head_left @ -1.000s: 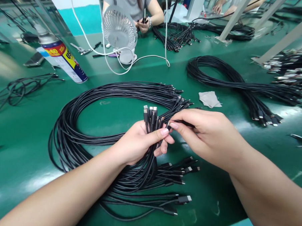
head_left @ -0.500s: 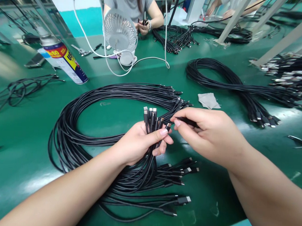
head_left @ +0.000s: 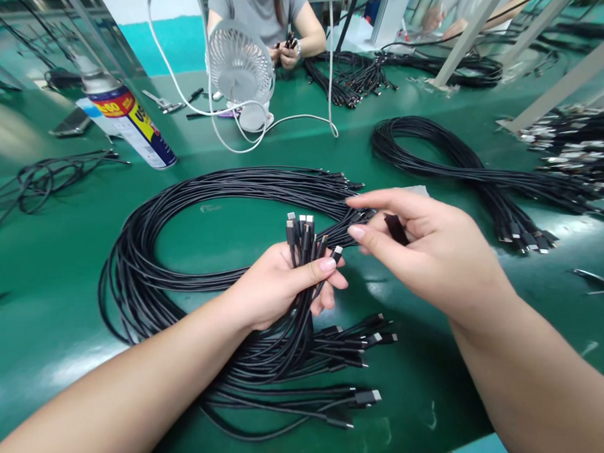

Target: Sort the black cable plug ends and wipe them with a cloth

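Note:
My left hand is closed around a bunch of black USB cables, their metal-tipped plugs pointing up above the fingers. One plug leans out to the right by the thumb. Just right of it, my right hand has its thumb and forefinger apart. A small dark object sits in the curl of its other fingers; its kind cannot be made out. Under both hands lies a large loop of black cables, with more plug ends fanned out toward the near edge.
A spray can and a small white fan stand beyond the loop. Another cable coil lies at the right, near slanted metal posts. Across the green table, a co-worker handles cable ends.
My right hand has moved slightly up, its thumb and forefinger parting from a pinch near the leaning plug. The dark object now shows deeper in its palm. My left hand has hardly moved.

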The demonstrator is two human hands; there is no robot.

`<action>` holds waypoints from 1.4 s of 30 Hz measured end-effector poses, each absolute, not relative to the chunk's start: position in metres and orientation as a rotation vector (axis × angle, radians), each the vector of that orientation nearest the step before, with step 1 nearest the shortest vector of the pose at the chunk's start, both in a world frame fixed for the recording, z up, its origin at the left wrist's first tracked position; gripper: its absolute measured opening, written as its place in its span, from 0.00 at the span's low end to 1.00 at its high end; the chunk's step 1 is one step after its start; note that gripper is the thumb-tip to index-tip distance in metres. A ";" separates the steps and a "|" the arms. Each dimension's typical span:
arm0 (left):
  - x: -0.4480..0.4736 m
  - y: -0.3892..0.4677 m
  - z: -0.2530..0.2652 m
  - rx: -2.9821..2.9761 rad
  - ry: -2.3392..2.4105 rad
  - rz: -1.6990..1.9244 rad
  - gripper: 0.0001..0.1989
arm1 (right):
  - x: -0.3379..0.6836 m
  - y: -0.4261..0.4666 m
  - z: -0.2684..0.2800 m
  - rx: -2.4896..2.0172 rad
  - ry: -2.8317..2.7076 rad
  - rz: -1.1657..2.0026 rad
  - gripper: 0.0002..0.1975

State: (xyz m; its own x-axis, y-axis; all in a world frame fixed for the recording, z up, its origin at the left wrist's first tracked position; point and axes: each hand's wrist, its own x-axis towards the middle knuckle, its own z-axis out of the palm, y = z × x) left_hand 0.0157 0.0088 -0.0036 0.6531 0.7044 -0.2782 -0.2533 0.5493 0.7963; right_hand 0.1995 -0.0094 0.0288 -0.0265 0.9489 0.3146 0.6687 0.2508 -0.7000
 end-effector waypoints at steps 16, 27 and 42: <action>0.009 0.016 -0.008 0.678 0.568 0.530 0.15 | 0.198 -0.009 0.034 -1.484 -1.902 0.543 0.11; 0.012 0.012 -0.006 0.774 0.580 0.504 0.14 | 0.191 -0.005 0.025 -1.447 -1.825 0.495 0.11; 0.015 0.008 -0.007 0.689 0.630 0.568 0.11 | 0.184 -0.010 0.029 -1.330 -1.883 0.765 0.08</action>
